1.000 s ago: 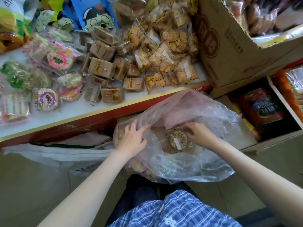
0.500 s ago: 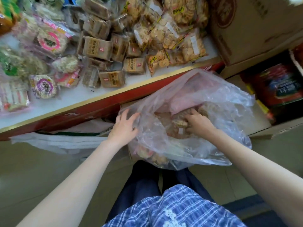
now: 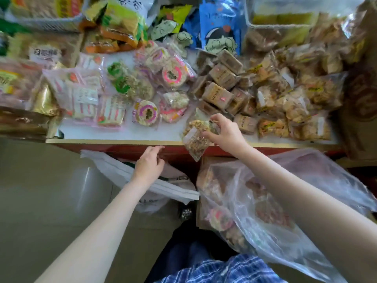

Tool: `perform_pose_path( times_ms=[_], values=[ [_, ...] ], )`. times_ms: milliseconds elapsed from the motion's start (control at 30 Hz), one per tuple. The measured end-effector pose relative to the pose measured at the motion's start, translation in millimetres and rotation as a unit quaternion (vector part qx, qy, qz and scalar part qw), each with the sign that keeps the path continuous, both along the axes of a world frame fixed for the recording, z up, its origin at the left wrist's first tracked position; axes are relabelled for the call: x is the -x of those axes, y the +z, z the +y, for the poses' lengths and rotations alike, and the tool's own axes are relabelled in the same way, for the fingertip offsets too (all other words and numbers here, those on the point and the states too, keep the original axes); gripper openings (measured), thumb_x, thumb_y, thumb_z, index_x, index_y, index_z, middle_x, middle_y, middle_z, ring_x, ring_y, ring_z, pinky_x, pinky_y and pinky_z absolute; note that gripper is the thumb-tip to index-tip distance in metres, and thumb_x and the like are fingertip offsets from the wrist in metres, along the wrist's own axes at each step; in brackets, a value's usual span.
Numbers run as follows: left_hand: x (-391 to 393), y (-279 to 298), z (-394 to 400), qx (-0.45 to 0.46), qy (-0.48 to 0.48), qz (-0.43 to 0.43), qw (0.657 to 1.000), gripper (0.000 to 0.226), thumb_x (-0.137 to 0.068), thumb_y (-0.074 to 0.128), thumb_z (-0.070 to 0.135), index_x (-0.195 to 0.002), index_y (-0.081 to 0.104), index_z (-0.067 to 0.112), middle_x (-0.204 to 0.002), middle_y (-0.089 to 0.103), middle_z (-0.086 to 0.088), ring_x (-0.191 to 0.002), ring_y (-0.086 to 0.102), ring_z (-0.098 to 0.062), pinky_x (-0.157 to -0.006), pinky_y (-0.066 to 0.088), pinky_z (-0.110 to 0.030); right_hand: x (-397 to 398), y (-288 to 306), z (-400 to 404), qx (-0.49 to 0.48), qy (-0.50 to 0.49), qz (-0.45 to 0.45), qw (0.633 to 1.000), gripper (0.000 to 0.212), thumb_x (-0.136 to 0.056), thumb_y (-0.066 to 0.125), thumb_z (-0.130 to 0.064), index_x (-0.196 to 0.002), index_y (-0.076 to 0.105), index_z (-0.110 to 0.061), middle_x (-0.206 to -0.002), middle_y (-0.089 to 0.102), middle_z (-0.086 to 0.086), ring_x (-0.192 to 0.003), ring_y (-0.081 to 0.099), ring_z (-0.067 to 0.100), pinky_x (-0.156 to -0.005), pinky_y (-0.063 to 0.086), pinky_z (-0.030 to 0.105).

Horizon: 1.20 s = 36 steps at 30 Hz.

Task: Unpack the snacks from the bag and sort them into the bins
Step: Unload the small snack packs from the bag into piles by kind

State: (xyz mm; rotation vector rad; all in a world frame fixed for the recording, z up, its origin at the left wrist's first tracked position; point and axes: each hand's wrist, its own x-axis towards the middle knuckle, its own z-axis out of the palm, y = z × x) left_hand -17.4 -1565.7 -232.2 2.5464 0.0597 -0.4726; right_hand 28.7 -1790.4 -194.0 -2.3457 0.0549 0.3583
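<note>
Gripping a clear packet of nutty brown snacks (image 3: pixel 196 137) between curled fingers and thumb, the right hand (image 3: pixel 225 134) held it over the front edge of the white counter (image 3: pixel 114 134), with the packet's lower end hanging past the yellow trim and the red face below. The packet was tilted, a white label showing on its side. The left hand (image 3: pixel 150 164) was lower and to the left, in front of the red face, fingers loosely bent and grasping nothing; it hovered above a white sack (image 3: pixel 163 185) that lay under the counter.

Below the right forearm, the clear plastic bag (image 3: pixel 285 211) sat open beside the person's knees, with more wrapped snacks inside, among them a round pink-ringed cake near its lower left.

On the counter just behind the held packet lay brown paper-wrapped blocks (image 3: pixel 217 94) in a loose heap. To their right were clear bags of pale crackers (image 3: pixel 293 107) with yellow print. To the left lay round pink-ringed cakes (image 3: pixel 145 112), green-topped rounds (image 3: pixel 122 83), and pink-striped packets (image 3: pixel 111 113). Farther back stood a blue bag with a cartoon figure (image 3: pixel 219 27) and green and orange packs, blurred. A brown cardboard box (image 3: pixel 361 94) stood at the right edge. A blue checked garment (image 3: pixel 220 271) showed at the bottom.
</note>
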Motion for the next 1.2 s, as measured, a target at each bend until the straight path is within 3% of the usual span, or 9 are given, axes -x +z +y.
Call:
perform_pose_path(
  times_ms=[167, 367, 500, 633, 733, 833, 933, 1033, 1200],
  values=[
    [-15, -1, 47, 0.007, 0.057, 0.008, 0.998, 0.046, -0.092, 0.046, 0.007, -0.139, 0.042, 0.010, -0.134, 0.045, -0.012, -0.123, 0.045, -0.027, -0.100, 0.039, -0.037, -60, 3, 89, -0.123, -0.081, 0.037, 0.988, 0.050, -0.089, 0.063, -0.025, -0.133, 0.041, -0.011, -0.118, 0.055, 0.006, -0.084, 0.063, 0.018, -0.068, 0.053, 0.028],
    [-32, -7, 63, 0.004, 0.053, -0.001, 0.999, 0.046, -0.093, 0.045, 0.007, -0.138, 0.042, 0.011, -0.138, 0.041, -0.008, -0.126, 0.040, -0.023, -0.100, 0.035, -0.033, -86, -13, 116, -0.180, -0.123, 0.104, 0.970, 0.049, -0.088, 0.063, -0.017, -0.132, 0.041, -0.013, -0.119, 0.052, 0.003, -0.097, 0.063, 0.022, -0.080, 0.057, 0.037],
    [-34, -7, 50, 0.009, 0.006, -0.011, 1.000, 0.045, -0.093, 0.046, 0.006, -0.137, 0.042, 0.010, -0.138, 0.041, -0.008, -0.121, 0.045, -0.025, -0.094, 0.038, -0.031, -59, -7, 76, -0.097, -0.077, 0.070, 0.990, 0.040, -0.091, 0.052, -0.010, -0.130, 0.045, -0.011, -0.120, 0.051, 0.003, -0.087, 0.056, 0.016, -0.071, 0.050, 0.030],
    [-28, -3, 9, 0.033, -0.085, -0.027, 0.995, 0.044, -0.093, 0.044, 0.005, -0.136, 0.043, 0.010, -0.137, 0.041, -0.005, -0.114, 0.049, -0.023, -0.088, 0.036, -0.025, -13, 6, -5, -0.056, -0.100, 0.052, 0.992, 0.031, -0.091, 0.054, -0.009, -0.122, 0.052, -0.013, -0.114, 0.057, 0.001, -0.094, 0.058, 0.016, -0.083, 0.050, 0.031],
    [-22, -4, -38, 0.040, -0.188, -0.017, 0.981, 0.046, -0.092, 0.044, 0.006, -0.137, 0.042, 0.010, -0.136, 0.042, -0.007, -0.122, 0.042, -0.023, -0.100, 0.033, -0.029, 32, 14, -68, -0.083, -0.176, 0.063, 0.979, 0.022, -0.090, 0.054, -0.004, -0.109, 0.056, -0.014, -0.105, 0.064, 0.009, -0.086, 0.065, 0.024, -0.080, 0.055, 0.038],
    [-13, -6, -82, 0.042, -0.268, 0.002, 0.962, 0.047, -0.093, 0.045, 0.013, -0.140, 0.039, 0.015, -0.141, 0.037, -0.005, -0.130, 0.034, -0.024, -0.108, 0.031, -0.037, 82, 9, -117, -0.015, -0.201, 0.061, 0.978, 0.022, -0.088, 0.058, -0.004, -0.107, 0.058, -0.015, -0.102, 0.066, 0.008, -0.084, 0.062, 0.020, -0.078, 0.053, 0.035],
    [2, -8, -120, 0.008, -0.302, 0.050, 0.952, 0.053, -0.095, 0.047, 0.029, -0.144, 0.031, 0.022, -0.150, 0.025, -0.006, -0.134, 0.028, -0.029, -0.108, 0.031, -0.042, 131, -9, -151, 0.055, -0.183, 0.100, 0.977, 0.032, -0.086, 0.064, -0.013, -0.117, 0.058, -0.012, -0.114, 0.061, 0.006, -0.092, 0.056, 0.015, -0.081, 0.045, 0.027],
    [19, -20, -146, -0.071, -0.288, 0.150, 0.943, 0.074, -0.090, 0.050, 0.051, -0.149, 0.016, 0.022, -0.154, 0.016, -0.010, -0.137, 0.024, -0.037, -0.109, 0.030, -0.048, 168, -28, -161, 0.024, -0.107, 0.216, 0.970, 0.055, -0.082, 0.071, -0.027, -0.131, 0.049, -0.016, -0.129, 0.055, 0.004, -0.110, 0.053, 0.018, -0.090, 0.042, 0.026],
    [52, -39, -160, -0.022, -0.156, 0.298, 0.941, 0.095, -0.081, 0.064, 0.053, -0.149, 0.013, 0.009, -0.148, 0.036, -0.010, -0.132, 0.040, -0.029, -0.105, 0.038, -0.040, 197, -73, -132, -0.017, 0.002, 0.353, 0.935, 0.098, -0.076, 0.073, -0.046, -0.149, 0.013, -0.017, -0.148, 0.037, 0.007, -0.134, 0.038, 0.024, -0.105, 0.032, 0.030]
  ],
)
